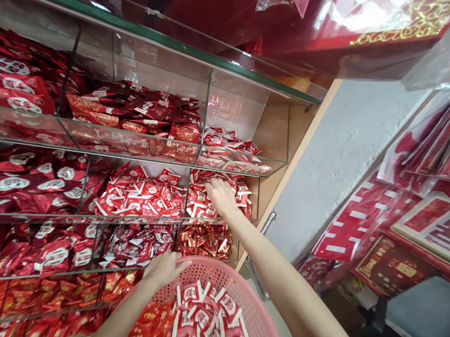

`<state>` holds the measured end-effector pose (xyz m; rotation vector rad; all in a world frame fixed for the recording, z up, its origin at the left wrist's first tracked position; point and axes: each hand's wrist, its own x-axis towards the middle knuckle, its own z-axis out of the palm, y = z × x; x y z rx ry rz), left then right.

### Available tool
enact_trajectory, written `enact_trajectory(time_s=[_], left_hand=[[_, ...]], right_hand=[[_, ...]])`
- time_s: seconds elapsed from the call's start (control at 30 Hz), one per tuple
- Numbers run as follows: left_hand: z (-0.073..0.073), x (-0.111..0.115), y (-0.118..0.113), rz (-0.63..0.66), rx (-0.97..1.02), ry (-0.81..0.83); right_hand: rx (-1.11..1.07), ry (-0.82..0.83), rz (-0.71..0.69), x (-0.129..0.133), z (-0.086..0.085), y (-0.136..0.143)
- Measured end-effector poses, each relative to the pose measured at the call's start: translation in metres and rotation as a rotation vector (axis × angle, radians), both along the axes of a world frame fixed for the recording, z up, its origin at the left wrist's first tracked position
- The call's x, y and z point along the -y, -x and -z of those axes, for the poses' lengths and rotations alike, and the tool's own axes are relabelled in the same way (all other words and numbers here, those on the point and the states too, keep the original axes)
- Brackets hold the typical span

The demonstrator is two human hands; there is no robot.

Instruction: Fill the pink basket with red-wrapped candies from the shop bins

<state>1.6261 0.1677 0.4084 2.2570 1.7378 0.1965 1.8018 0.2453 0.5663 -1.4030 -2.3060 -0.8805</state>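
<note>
A pink perforated basket [269,310] at the bottom centre holds red-and-white packets [210,320] and, at its left, red-and-gold packets [154,326]. My left hand [166,268] grips the basket's far left rim, thumb over the edge. Up in the right-hand compartment of the second shelf row, my right hand [221,196] reaches in among small red-and-white packets [198,203]. Its fingers are bent down against the pile; whether they hold a packet is hidden.
Glass-divided shelves hold dark red packets [12,183] at left and red packets [139,196] beside the right compartment. A glass shelf edge [155,34] crosses above. A wooden side panel [284,186] and grey wall [334,149] stand right, with packaged red decorations [360,218] beyond.
</note>
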Motion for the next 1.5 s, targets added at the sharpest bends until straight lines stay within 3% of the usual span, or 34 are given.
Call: enact_trajectory(time_s=[0.4, 0.57, 0.67, 0.83, 1.0, 1.13, 1.2, 1.3, 1.5], left_hand=[[0.001, -0.002, 0.0, 0.004, 0.011, 0.002], [0.003, -0.003, 0.0, -0.002, 0.007, 0.01], [0.004, -0.004, -0.001, -0.001, 0.002, -0.003], [0.005, -0.005, 0.0, 0.009, -0.009, 0.005], [0.005, -0.005, 0.001, 0.026, -0.014, 0.0], [0.005, -0.004, 0.0, 0.015, -0.008, 0.01], [0.004, -0.004, 0.0, 0.006, -0.007, 0.013], [0.003, -0.004, 0.0, 0.013, -0.014, 0.013], [0.004, -0.005, 0.001, 0.018, -0.017, 0.0]], right_hand=[[-0.15, -0.124, -0.04, 0.024, -0.013, -0.019], [-0.345, -0.128, -0.151, 0.06, -0.016, -0.028], [-0.488, -0.094, -0.265, 0.092, -0.008, -0.031], [-0.659, 0.272, -0.301, 0.14, 0.034, -0.035], [-0.939, 0.685, -0.108, 0.153, 0.113, -0.046], [-1.345, 0.793, 0.012, 0.145, 0.168, -0.053], [-1.497, 0.888, 0.098, 0.142, 0.181, -0.053], [-1.595, 1.036, 0.237, 0.14, 0.187, -0.05], [-1.658, 1.091, 0.317, 0.137, 0.197, -0.047]])
